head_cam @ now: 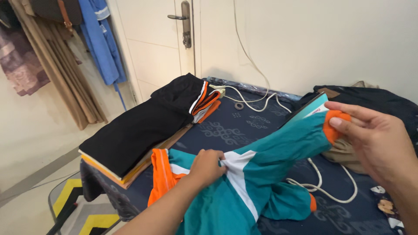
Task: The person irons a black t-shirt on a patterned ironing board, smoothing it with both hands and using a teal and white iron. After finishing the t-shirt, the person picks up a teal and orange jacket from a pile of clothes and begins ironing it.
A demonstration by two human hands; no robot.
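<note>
Teal shirt [261, 174] lies at 6 o'clock on the bed [235, 130]; left hand [207, 167] bunches its chest, right hand [374, 139] pinches the orange cuff [333, 126]. Likely light, limp, best held at seams.

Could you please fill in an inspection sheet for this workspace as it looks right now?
Surface: bed under a dark blue patterned cover.
Job's things: teal jersey with orange and white trim, stretched between both hands.
Clutter: stack of folded clothes, black on top; small ring; dark bag; beige cloth.
Grippers: left hand grips the jersey's white panel; right hand pinches its orange cuff.
Cables: white cable runs down the wall and loops across the cover.
Surroundings: white door with handle; hanging garments; yellow-and-black mat.
</note>
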